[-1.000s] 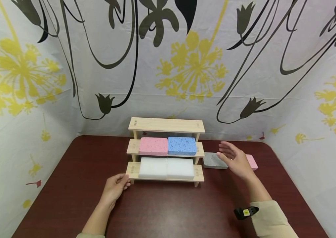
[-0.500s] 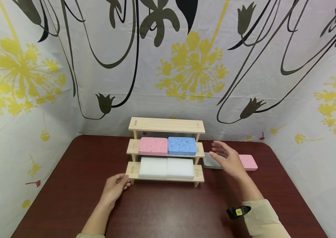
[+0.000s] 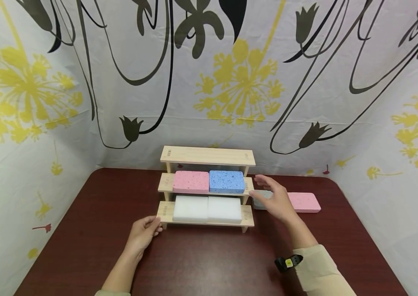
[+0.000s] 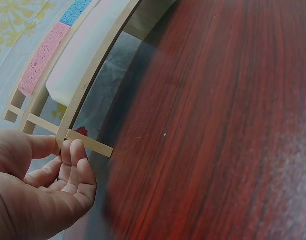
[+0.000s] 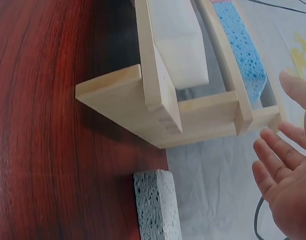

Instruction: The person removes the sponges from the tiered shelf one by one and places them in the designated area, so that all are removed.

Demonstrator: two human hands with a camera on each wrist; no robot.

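A three-tier wooden display stand point(image 3: 207, 156) stands at the back of the table. My left hand point(image 3: 143, 235) pinches the left end of its lowest step, thumb and curled fingers at the corner point(image 4: 63, 135). By the right end of the middle step is my right hand point(image 3: 275, 201), fingers loosely spread, holding nothing. On the middle step lie a pink sponge point(image 3: 190, 182) and a blue sponge point(image 3: 226, 182). Two white sponges point(image 3: 190, 209) lie side by side on the lowest step. Nothing lies on the top step.
Right of the stand, a grey sponge point(image 5: 157, 205) lies on the dark red-brown table point(image 3: 209, 263), partly hidden behind my right hand in the head view. A plain pink sponge point(image 3: 305, 202) lies beyond it. Patterned cloth point(image 3: 209, 102) hangs behind and at both sides.
My right hand has moved left, from over the grey and pink sponges to the stand's right end, uncovering more of the pink sponge. The left hand keeps its place.
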